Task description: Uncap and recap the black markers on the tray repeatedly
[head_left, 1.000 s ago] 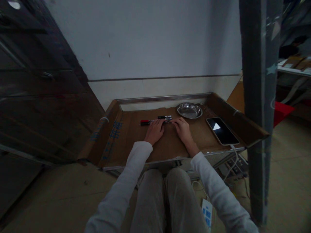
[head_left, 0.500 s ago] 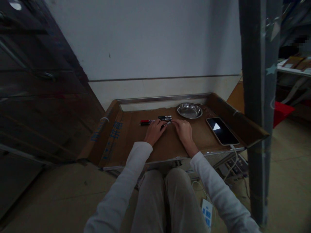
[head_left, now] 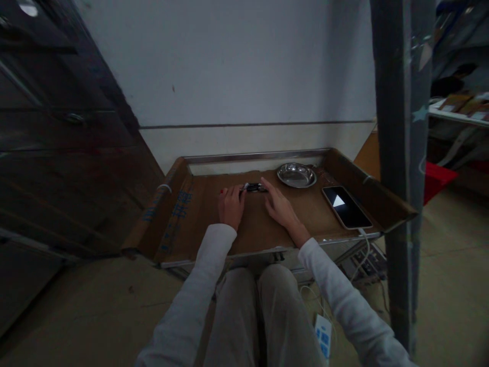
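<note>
My left hand (head_left: 230, 205) is closed around a red pen (head_left: 222, 191); the red end sticks out to the left of the fist and a pale tip shows on the right. Just beyond that tip a black pen (head_left: 255, 188) lies on the cardboard-lined tray table (head_left: 198, 214). My right hand (head_left: 278, 205) rests flat on the cardboard with its fingers spread, the fingertips at the right end of the black pen. Both arms are in white sleeves.
A shallow metal dish (head_left: 297, 175) sits at the back right of the tray. A phone (head_left: 346, 206) with a lit screen lies at the right, its white cable (head_left: 362, 250) hanging off the front. A grey post (head_left: 395, 153) stands right, a dark cabinet (head_left: 57, 127) left.
My left hand has drawn left and closed on the red pen, lifting its tip toward the black pen. My right hand has slid forward and left. The view shifted slightly.
</note>
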A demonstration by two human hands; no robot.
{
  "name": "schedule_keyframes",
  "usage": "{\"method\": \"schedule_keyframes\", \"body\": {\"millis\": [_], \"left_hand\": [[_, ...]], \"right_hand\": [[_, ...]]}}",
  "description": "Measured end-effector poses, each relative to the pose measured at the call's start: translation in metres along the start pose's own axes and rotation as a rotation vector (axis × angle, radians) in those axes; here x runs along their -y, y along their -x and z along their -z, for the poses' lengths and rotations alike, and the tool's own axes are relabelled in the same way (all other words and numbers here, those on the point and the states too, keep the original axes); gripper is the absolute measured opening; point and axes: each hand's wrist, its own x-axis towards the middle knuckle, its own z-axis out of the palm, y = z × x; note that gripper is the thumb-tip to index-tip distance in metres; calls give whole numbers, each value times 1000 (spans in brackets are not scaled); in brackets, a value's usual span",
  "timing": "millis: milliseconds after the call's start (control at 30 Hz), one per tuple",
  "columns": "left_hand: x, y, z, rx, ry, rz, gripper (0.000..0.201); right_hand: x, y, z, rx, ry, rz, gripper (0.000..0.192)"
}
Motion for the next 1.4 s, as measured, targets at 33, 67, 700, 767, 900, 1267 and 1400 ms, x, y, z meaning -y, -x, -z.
{"method": "schedule_keyframes", "body": {"millis": [33,67,700,767,900,1267,1400], "left_hand": [[2,1,1,-11,-32,32,20],[4,3,3,-12,-66,62,19],[4,11,-12,160,-149,102,15],[4,11,-12,148,-139,110,14],[4,11,-11,147,-106,156,14],[3,13,-7,106,-97,179,13],[4,13,-6,106,-88,170,9]], "right_hand": [[-4,0,-1,-10,29,-13,59],[-8,-1,-2,-25,64,-24,55],[-20,-8,-9,52,426,-146,33],[-20,-8,-10,50,435,-147,32],[-20,-8,-10,61,438,-167,29],[-23,-8,-11,38,411,-168,29],[-24,-8,-12,36,405,-174,27]]}}
